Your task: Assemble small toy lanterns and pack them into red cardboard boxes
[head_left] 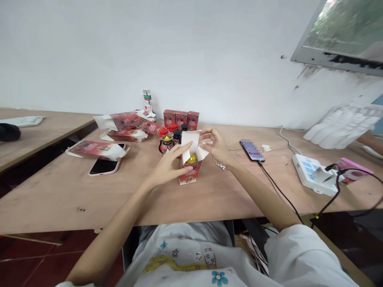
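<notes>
A small red printed box [188, 175] stands upright in front of me, its white top flaps [191, 138] raised. Inside shows the shiny gold top [191, 158] of something, the rest of it hidden by the walls. My left hand [170, 165] grips the box from the left, thumb across the front and fingers by the upper edge. On the other side, my right hand [220, 147] is curved at the right flap, thumb and fingers apart, the thumb touching it. Just behind the box are small lanterns with red tops [172, 127], black tops [177, 134] and a yellow top [166, 139].
Closed red boxes [181, 118] line the wall. Flattened cartons [98, 150] lie left, one over a phone [103, 166]. Rightward are small loose pieces [220, 164], a charging phone [251, 150], a power strip [314, 174] with cables, a white stack [342, 125] and another person's arm [371, 141].
</notes>
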Demonstrator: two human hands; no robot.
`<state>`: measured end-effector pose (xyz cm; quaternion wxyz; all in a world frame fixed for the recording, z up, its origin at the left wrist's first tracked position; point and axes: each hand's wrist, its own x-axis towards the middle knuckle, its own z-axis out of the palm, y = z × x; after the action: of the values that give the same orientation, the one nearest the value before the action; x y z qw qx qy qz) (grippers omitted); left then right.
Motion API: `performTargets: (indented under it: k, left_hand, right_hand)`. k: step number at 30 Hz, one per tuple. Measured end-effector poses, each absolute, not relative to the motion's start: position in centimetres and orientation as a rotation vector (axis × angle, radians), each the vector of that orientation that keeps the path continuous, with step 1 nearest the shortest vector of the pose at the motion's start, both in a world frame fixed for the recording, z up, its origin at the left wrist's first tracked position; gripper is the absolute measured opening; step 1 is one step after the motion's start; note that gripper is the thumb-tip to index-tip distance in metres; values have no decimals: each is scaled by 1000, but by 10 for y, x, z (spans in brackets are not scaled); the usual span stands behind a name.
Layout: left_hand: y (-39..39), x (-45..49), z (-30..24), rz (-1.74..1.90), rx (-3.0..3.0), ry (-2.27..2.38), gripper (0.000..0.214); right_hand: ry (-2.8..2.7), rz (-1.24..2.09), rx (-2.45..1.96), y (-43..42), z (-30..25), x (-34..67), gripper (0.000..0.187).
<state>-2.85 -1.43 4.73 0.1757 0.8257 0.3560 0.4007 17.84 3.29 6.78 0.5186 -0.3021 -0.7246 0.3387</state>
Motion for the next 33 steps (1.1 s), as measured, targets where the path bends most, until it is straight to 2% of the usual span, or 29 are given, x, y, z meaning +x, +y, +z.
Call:
performTargets:
  k: [4, 8, 14, 19, 22, 25, 29, 33]
  left_hand:
    - [-12, -28, 44, 1154, 2259, 897, 72]
    - [-11, -28, 42, 1143, 2258, 905, 76]
    - [-13, -28, 44, 1064, 2421, 952, 58]
    - [-9, -31, 42, 1075, 2421, 947, 46]
    - [-6, -32, 41, 1114, 2426, 920, 39]
    - [-5, -33, 40, 1289, 2392, 874, 30]
    - [-6, -37, 39, 1790, 2146, 816, 16]
    - [-1, -46, 40, 2270, 1864, 942, 30]
  right_hand:
    - [-1499, 1183, -639, 40, 54, 178, 44]
    - [-1540, 1292, -637, 35, 57, 177, 57]
    - [-1943, 1090, -603, 19, 68, 176, 44]
    - [-2196, 1053, -432, 14, 70, 180, 36]
    - [-2247, 880, -420, 17, 66, 181, 31]
    - [-2257, 722, -466, 20, 59, 179, 33]
    - [-2303, 529, -542, 14, 56, 177, 37]
    - [-2454, 301, -628, 1, 58, 176, 38]
